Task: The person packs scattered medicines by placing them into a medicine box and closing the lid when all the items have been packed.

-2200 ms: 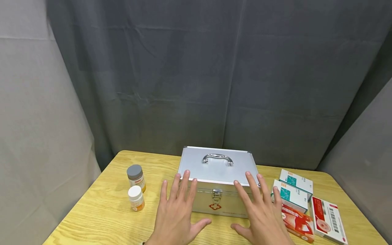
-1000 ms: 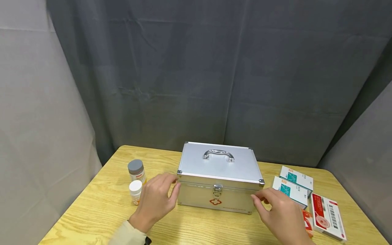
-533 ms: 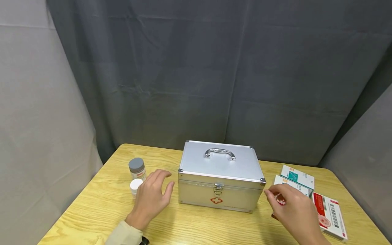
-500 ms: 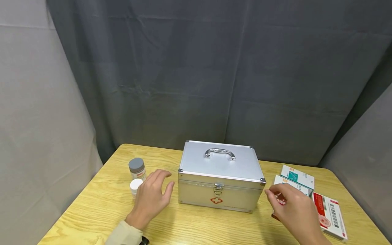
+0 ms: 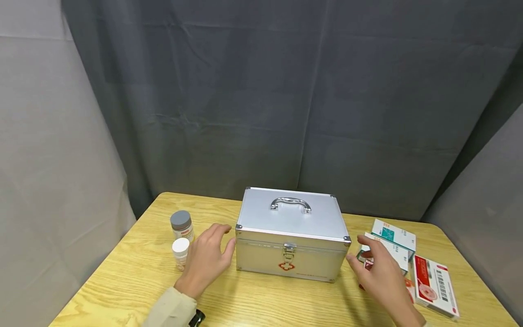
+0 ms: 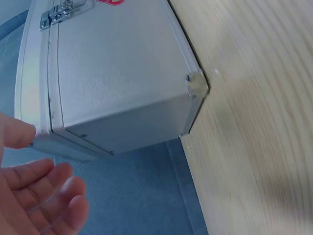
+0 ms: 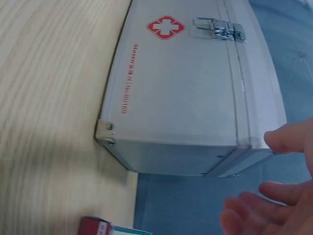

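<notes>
One silver case [image 5: 261, 252] is sitting approx. centre of the desk [image 5: 122, 281], prob. stiff, smooth, slippery-sided, heavier if full; its top handle [image 5: 291, 200] is offering the surest hold, else both ends w/ palms. L hand [image 5: 206, 257] and R hand [image 5: 382, 277] are hovering nr its front corners, fingers relaxed, gripping nothing. Bottles [image 5: 181, 220] are standing left, boxes [image 5: 436, 286] lying right.

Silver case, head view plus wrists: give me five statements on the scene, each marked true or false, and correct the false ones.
1. The silver case has its lid down. True.
2. The white-capped bottle stands nearer the person than the grey-capped bottle. True.
3. Both bottles stand right of the case. False: they stand left of it.
4. The left hand grips the handle. False: it is beside the case, gripping nothing.
5. The front emblem is green. False: it is red and white.
</notes>
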{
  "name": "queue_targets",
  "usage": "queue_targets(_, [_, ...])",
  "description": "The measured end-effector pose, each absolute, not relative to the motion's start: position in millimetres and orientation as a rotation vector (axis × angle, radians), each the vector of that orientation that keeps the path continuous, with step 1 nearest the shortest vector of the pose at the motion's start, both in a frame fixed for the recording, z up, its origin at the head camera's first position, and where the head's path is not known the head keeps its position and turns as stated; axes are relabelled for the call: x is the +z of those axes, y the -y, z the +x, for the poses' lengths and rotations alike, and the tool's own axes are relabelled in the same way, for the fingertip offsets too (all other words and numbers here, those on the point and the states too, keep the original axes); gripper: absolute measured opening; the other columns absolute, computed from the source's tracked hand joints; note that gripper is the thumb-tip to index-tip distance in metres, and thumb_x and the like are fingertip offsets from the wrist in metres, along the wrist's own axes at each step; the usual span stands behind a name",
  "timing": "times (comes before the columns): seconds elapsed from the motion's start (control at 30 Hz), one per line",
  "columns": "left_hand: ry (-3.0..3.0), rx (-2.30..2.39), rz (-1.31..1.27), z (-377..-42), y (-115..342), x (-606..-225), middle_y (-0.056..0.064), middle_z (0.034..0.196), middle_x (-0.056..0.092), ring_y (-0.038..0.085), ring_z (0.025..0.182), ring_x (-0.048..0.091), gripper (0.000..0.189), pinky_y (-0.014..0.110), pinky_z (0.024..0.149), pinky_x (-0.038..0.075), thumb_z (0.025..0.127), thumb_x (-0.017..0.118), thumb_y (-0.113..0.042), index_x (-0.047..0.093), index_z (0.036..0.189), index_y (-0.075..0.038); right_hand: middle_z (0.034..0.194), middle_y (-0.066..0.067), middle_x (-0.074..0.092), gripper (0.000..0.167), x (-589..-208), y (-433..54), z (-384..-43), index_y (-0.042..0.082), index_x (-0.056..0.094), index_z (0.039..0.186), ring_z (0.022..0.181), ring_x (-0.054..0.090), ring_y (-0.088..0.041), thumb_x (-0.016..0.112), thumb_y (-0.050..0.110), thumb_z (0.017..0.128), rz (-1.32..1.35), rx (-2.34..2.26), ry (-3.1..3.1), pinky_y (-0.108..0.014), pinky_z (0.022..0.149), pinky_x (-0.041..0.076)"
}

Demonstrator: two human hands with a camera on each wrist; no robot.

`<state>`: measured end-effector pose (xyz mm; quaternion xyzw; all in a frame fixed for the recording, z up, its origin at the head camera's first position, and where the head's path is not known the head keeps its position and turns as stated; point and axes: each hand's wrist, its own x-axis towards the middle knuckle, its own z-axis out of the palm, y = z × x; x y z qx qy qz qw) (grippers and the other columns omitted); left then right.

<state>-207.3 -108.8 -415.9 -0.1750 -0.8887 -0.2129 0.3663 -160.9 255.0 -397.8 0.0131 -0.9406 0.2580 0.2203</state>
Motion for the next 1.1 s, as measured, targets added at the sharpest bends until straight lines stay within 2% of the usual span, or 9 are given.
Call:
queue_targets(0.13, [2.352,-0.577,-0.404,-209,105,-415,0.005,0.097,0.075,0.021,0.080,0.072,0.034,0.032,0.061,0.058,0.085,0.078,-0.024,0.071,0.112,-0.005,0.128,-0.023,0.062,0.052,-403,-250,-170,-0.001,0.055,0.134,0.103,0.067,-0.035,0.072,0.021,0.090,0.165,0.748,2.637,-0.038,0.073,0.056])
queue_targets(0.23, [2.405,-0.606,-0.397,-210,100,-415,0.004,0.102,0.075,0.021,0.087,0.073,0.035,0.034,0.066,0.059,0.087,0.076,-0.027,0.072,0.114,-0.007,0.125,-0.022,0.065,0.047,-406,-247,-173,-0.001,0.057,0.131,0.106,0.066,-0.037,0.071,0.022,0.092,0.229,0.762,2.645,-0.048,0.078,0.058])
queue_targets(0.3, [2.424,-0.646,-0.406,-210,97,-415,0.004,0.104,0.075,0.020,0.085,0.073,0.032,0.032,0.064,0.058,0.088,0.075,-0.028,0.072,0.113,-0.008,0.120,-0.021,0.068,0.044,-407,-246,-173,0.000,0.059,0.128,0.105,0.067,-0.037,0.071,0.023,0.092,0.236,0.771,2.638,-0.050,0.078,0.058])
queue_targets(0.53, [2.428,-0.762,-0.411,-210,93,-417,0.003,0.100,0.074,0.014,0.074,0.068,0.021,0.020,0.059,0.051,0.089,0.074,-0.025,0.073,0.103,-0.009,0.102,-0.017,0.074,0.028,-407,-246,-172,0.001,0.066,0.112,0.092,0.070,-0.032,0.071,0.021,0.092,0.184,0.776,2.609,-0.048,0.075,0.060])
queue_targets(0.87, [2.442,-0.873,-0.381,-209,94,-418,0.001,0.099,0.074,0.014,0.074,0.066,0.014,0.018,0.059,0.047,0.090,0.072,-0.024,0.075,0.097,-0.013,0.094,-0.014,0.075,0.021,-409,-245,-176,0.003,0.069,0.099,0.083,0.071,-0.026,0.073,0.021,0.091,0.126,0.735,2.585,-0.042,0.070,0.059])
queue_targets(1.1, [2.416,-0.855,-0.384,-210,93,-417,0.000,0.095,0.075,0.015,0.075,0.069,0.012,0.020,0.060,0.050,0.090,0.074,-0.023,0.077,0.096,-0.013,0.087,-0.011,0.075,0.015,-409,-245,-175,0.006,0.070,0.091,0.079,0.071,-0.024,0.077,0.017,0.086,0.181,0.647,2.503,-0.037,0.065,0.057])
